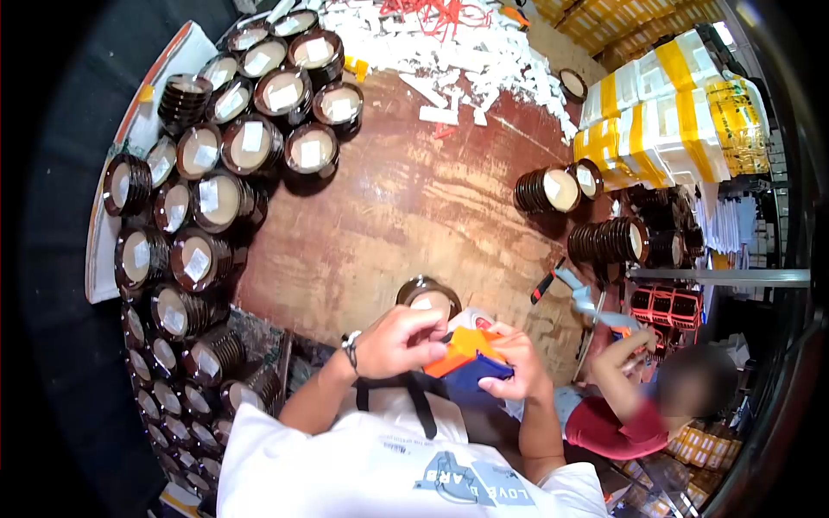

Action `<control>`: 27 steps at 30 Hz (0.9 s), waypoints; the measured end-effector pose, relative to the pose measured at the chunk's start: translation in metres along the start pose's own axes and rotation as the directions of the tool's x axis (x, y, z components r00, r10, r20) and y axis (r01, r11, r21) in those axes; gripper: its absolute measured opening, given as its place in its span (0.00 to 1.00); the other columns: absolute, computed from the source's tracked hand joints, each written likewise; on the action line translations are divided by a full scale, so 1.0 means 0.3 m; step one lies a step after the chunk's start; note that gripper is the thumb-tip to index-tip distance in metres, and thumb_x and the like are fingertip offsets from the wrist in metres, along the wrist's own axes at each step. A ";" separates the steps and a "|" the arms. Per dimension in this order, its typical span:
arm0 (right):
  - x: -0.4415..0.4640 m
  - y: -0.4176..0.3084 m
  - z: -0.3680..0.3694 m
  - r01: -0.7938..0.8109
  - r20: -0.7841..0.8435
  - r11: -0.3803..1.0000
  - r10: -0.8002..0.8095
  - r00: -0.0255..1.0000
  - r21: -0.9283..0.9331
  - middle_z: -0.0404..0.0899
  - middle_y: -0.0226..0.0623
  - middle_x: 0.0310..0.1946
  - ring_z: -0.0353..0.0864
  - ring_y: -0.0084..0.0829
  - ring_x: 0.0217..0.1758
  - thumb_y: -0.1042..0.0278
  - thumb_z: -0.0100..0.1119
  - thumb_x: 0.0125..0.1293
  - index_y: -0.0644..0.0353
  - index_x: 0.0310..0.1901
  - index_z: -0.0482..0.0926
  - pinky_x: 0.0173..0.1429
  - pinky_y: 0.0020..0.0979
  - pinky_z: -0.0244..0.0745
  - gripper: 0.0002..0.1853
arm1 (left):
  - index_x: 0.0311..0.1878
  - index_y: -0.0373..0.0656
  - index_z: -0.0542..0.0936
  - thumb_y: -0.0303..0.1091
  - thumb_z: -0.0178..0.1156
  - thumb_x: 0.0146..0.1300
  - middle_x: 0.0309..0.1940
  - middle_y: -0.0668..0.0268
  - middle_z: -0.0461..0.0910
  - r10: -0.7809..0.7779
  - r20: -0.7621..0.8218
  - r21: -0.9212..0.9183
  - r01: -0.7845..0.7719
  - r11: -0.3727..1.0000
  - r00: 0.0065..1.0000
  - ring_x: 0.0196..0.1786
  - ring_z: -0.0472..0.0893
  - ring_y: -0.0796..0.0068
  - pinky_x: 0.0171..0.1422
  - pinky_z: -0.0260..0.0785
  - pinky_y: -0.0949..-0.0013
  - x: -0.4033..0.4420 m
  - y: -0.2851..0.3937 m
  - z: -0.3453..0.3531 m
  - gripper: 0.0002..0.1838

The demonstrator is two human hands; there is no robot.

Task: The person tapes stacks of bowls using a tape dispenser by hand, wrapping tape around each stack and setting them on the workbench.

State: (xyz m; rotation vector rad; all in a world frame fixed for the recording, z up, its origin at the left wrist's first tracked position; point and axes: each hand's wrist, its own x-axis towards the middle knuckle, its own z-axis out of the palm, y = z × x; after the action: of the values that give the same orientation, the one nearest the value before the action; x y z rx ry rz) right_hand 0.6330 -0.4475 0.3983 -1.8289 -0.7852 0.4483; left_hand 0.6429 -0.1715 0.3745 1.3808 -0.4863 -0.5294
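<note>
My right hand (515,366) is wrapped round an orange-and-blue tape dispenser (466,352), held in front of my chest. A clear roll with red print (477,320) shows at its far side. My left hand (400,339), with a dark bracelet at the wrist, has its thumb and fingers closed at the dispenser's left end; any tape between them is too small to make out. Just beyond my hands stands a brown-rimmed round dish (429,298) with a pale centre, partly hidden by my fingers.
Many stacks of brown dishes (251,143) with white labels line the left. White scraps (466,52) and red strips lie at the back of the worn wooden table (389,207). Yellow-taped foam boxes (661,112) stand right, near more dishes (608,242). A co-worker in red (617,423) is at right.
</note>
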 end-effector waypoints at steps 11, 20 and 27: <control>-0.066 -0.071 0.167 -0.414 0.066 0.899 0.409 0.910 0.139 0.84 0.52 0.43 0.81 0.50 0.54 0.61 0.68 0.57 0.70 0.48 0.82 0.70 0.45 0.68 0.22 | 0.30 0.37 0.70 0.38 0.52 0.75 0.23 0.61 0.69 -0.094 0.157 -0.200 0.125 0.972 0.983 0.26 0.71 0.66 0.32 0.64 0.65 -0.096 -0.178 -0.050 0.17; -0.040 -0.133 0.039 -0.805 0.146 0.567 0.824 0.548 -0.176 0.84 0.46 0.32 0.85 0.39 0.36 0.56 0.66 0.64 0.69 0.42 0.83 0.46 0.38 0.78 0.20 | 0.41 0.38 0.79 0.36 0.51 0.73 0.35 0.52 0.81 -0.133 -0.473 0.286 0.295 0.912 0.871 0.39 0.81 0.51 0.47 0.73 0.57 -0.175 -0.785 -0.470 0.12; 0.197 -0.409 -0.067 -0.977 0.132 0.197 0.974 0.185 -0.081 0.80 0.35 0.22 0.77 0.17 0.25 0.55 0.64 0.69 0.71 0.41 0.82 0.32 0.27 0.74 0.21 | 0.36 0.49 0.81 0.34 0.57 0.62 0.30 0.61 0.83 0.066 -0.421 0.827 0.353 0.437 0.905 0.37 0.85 0.61 0.41 0.79 0.57 -0.105 -1.185 -0.309 0.04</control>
State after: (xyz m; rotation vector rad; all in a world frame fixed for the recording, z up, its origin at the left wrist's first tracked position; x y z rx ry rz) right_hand 0.6506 -0.3907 0.5226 -2.0940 0.5224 1.4515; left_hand 0.6506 -0.1189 0.0096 2.5492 -0.2917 -0.0518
